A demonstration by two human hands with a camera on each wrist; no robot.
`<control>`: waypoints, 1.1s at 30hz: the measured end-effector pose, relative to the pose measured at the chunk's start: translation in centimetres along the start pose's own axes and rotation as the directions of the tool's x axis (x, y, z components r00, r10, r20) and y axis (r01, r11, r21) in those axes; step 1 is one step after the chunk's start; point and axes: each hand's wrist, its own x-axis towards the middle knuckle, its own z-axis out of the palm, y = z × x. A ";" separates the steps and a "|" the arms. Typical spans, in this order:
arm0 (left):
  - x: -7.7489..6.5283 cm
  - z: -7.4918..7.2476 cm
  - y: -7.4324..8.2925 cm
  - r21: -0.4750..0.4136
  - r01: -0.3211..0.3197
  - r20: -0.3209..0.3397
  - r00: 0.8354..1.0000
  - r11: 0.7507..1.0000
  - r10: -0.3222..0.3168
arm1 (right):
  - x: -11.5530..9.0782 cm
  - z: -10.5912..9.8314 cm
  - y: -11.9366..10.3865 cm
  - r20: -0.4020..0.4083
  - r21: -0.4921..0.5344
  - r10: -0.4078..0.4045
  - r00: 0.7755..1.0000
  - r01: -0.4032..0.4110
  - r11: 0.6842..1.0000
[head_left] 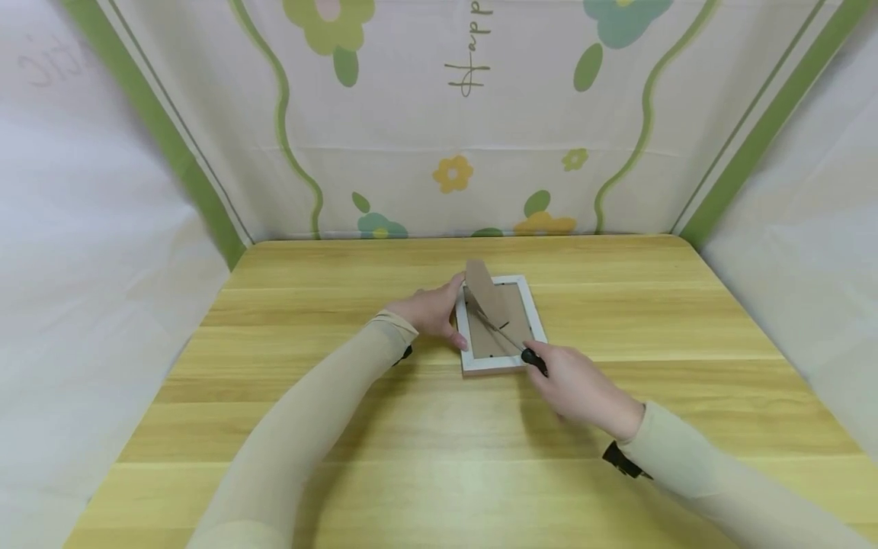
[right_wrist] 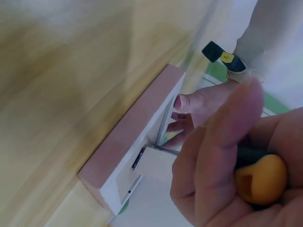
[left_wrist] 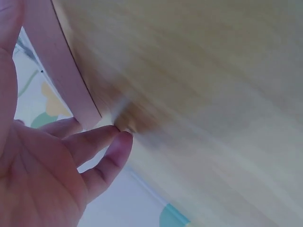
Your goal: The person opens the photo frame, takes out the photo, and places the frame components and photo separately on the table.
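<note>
Between your hands, a small rectangular picture frame [head_left: 530, 309] lies back side up on the wood-grain surface [head_left: 439, 450]. Its border is white, its outer sides a dusty pink, and its brown backing board [head_left: 514, 303] carries small dark marks along the edges. A tan stand flap [head_left: 482, 287] rises at a slant from the board, its free end near the fingers of your left hand [head_left: 430, 311]. That hand spreads along the frame's near side, thumb at one end and fingers toward the other, touching the edge. Your right hand [head_left: 575, 385], just off the opposite corner, curls tightly around the black handle of a thin-shafted tool [head_left: 534, 361], whose orange butt shows in the right wrist view. The shaft reaches in over the board to the flap's base, beside a short black slot; you cannot make out the tip.
</note>
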 end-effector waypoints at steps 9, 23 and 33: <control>-0.5 -0.2 0.9 0.105 0.053 -0.021 0.998 0.993 -0.051 | 1.1 0.0 -0.1 -0.026 -0.077 -0.045 0.999 0.043 0.996; 0.2 0.3 -0.4 -0.125 -0.091 -0.087 0.993 0.988 0.080 | 1.1 0.0 -0.3 -0.040 -0.091 -0.038 0.998 0.034 0.995; 0.4 0.5 -0.6 -0.106 -0.072 -0.087 0.994 0.992 0.063 | 1.4 0.1 0.0 -0.060 -0.094 -0.073 0.995 0.067 0.993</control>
